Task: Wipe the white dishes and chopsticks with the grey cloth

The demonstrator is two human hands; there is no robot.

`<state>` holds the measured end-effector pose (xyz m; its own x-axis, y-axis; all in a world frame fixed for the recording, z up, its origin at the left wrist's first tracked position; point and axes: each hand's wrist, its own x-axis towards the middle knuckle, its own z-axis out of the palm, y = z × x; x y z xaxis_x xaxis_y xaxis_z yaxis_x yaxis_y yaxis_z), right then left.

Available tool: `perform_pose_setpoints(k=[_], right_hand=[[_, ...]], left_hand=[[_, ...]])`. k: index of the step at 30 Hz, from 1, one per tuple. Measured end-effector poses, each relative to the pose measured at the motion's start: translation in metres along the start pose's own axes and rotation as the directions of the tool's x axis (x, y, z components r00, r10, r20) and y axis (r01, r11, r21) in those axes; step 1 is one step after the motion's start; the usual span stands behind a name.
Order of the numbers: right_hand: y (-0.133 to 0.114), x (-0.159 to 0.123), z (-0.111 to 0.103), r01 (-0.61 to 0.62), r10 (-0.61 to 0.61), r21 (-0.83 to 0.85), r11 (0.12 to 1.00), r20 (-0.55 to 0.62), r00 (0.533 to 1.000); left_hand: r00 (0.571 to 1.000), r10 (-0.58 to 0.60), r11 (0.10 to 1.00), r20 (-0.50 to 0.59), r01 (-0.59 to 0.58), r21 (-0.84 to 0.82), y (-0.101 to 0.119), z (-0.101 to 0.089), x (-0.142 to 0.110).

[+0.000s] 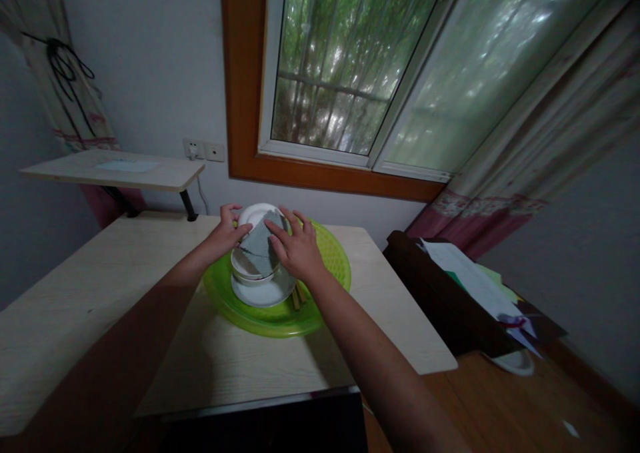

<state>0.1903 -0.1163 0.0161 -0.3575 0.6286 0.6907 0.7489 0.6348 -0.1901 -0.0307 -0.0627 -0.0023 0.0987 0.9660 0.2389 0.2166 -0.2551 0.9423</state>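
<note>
A white bowl or small dish is tilted up above other dishes, its inner side partly covered by a grey cloth. My left hand grips its left rim, thumb in front and fingers behind. On the right, my right hand is closed on the cloth, pressing it against the dish, with some fingers over the right edge. Directly below are a white bowl and a white plate. They stand in a round green plastic basket or tray. Short wooden sticks lie beside the plate.
The basket rests on a pale wooden table. A raised shelf stands at the table's back left. Behind are a wall socket and a window. Papers lie on a dark piece of furniture at right.
</note>
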Motion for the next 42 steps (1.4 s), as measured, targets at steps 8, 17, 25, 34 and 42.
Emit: perform_pose_setpoints(k=[8, 17, 25, 34, 42], right_hand=[[0.005, -0.001, -0.001, -0.009, 0.010, 0.027, 1.000, -0.035, 0.999], [0.003, -0.002, 0.000, 0.018, -0.020, 0.038, 0.999, 0.044, 0.999], [0.011, -0.001, 0.002, -0.040, 0.042, 0.054, 0.998, -0.033, 0.999], [0.017, 0.000, 0.007, -0.075, 0.079, 0.088, 0.993, -0.049, 0.996], [0.023, 0.001, 0.011, -0.013, 0.025, 0.155, 0.988, -0.072, 0.997]], left_hand=[[0.991, -0.059, 0.982, -0.119, 0.036, -0.188, -0.004, -0.002, 0.004], [0.991, -0.090, 0.907, -0.100, 0.040, -0.419, -0.004, -0.007, 0.008], [0.998, -0.051, 0.951, 0.047, 0.063, -0.301, 0.001, -0.002, -0.002], [0.991, -0.026, 0.988, 0.130, 0.046, -0.150, 0.000, 0.001, -0.002], [0.999, -0.047, 0.932, -0.027, 0.035, -0.360, 0.001, -0.002, 0.000]])
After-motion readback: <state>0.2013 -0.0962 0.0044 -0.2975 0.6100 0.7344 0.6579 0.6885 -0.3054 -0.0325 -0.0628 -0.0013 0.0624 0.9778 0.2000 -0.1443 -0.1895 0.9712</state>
